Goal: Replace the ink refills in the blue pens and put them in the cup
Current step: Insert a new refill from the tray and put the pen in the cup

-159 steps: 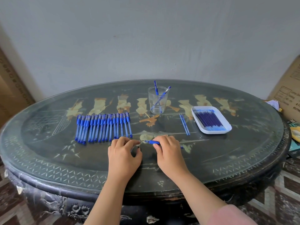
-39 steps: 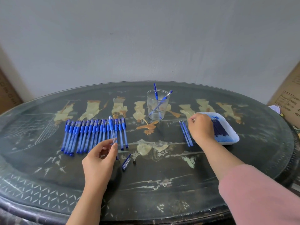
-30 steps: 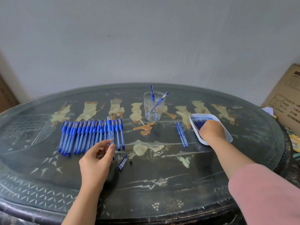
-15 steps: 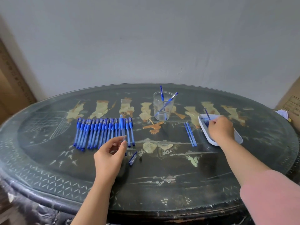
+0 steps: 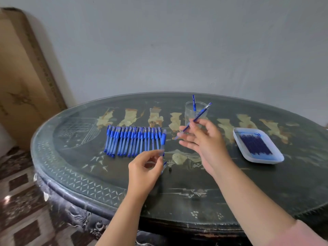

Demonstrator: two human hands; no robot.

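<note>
The room was plain: a grey wall, a slab of cardboard [image 5: 23,77] leaning in the left corner, and a dark oval table [image 5: 88,178] under glass with pale inlaid figures. A long row of blue pens [image 5: 133,141] lay side by side on the table. Behind them stood the clear cup [image 5: 189,112], with two pens [image 5: 194,103] in it. Off to the right was a white tray [image 5: 266,161] of fresh refills [image 5: 255,144].

The person's left hand [image 5: 145,172] pinched the lower end of an opened pen barrel [image 5: 163,141] between thumb and fingertips, holding it nearly upright above the near end of the row. The right hand [image 5: 205,142] held a thin refill [image 5: 184,129] lightly between thumb and forefinger, its other fingers fanned out loose. The refill slanted toward the cup, near the barrel but not touching it. A cap [image 5: 164,166] and a small dark tip [image 5: 170,169] lay on the glass just beside the left hand.

To my eye the step was threading the refill into the barrel. Done well, it would mean tilting the two into one line and bringing the refill's end to the barrel's mouth. The refill should then slide in without force, since it looked slim enough to bend. I couldn't tell which of its ends carried the point. That wanted checking first, and the tip on the glass looked easy to knock away.
</note>
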